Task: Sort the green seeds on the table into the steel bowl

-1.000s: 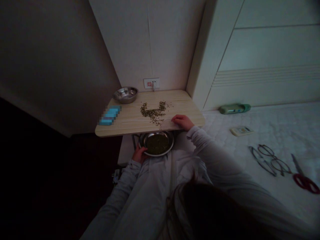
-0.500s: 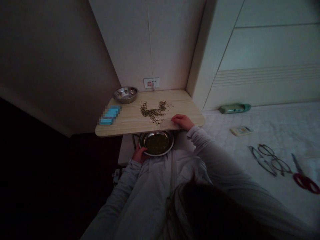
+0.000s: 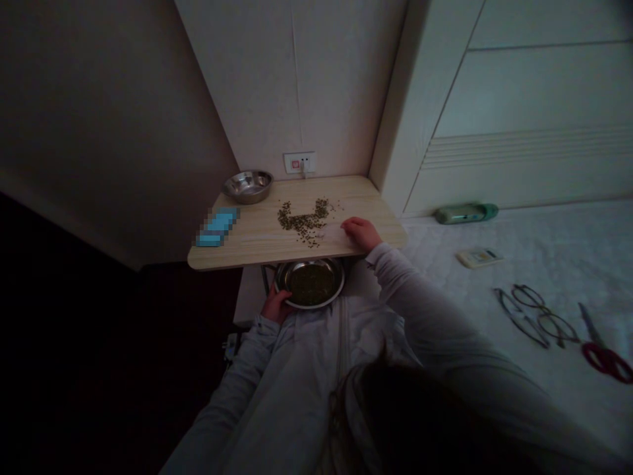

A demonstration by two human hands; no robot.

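Observation:
My left hand [image 3: 276, 306] grips the rim of a round metal bowl [image 3: 316, 305] from its left side, with the thumb over the edge. The bowl rests at my lap, just below the front edge of the small wooden table [image 3: 247, 247], and holds many small dark green grains. More grains, loose dark green beans or seeds [image 3: 302, 222], lie scattered on the tabletop. Over the table's right part is my right hand [image 3: 362, 233], its fingers curled together to the right of the pile. Whatever may be between those fingertips is hidden.
A second metal bowl [image 3: 248, 187] stands at the table's back left, behind a blurred blue item [image 3: 217, 227]. A wall socket [image 3: 299, 162] is behind the table. On the white bedding lie a green bottle [image 3: 465, 213], a pale remote [image 3: 479, 258], eyeglasses [image 3: 541, 316] and red-handled scissors [image 3: 606, 359].
My right hand has moved slightly back from the table's front edge, and its fingers are more curled. My left hand and the bowl it holds stay in place.

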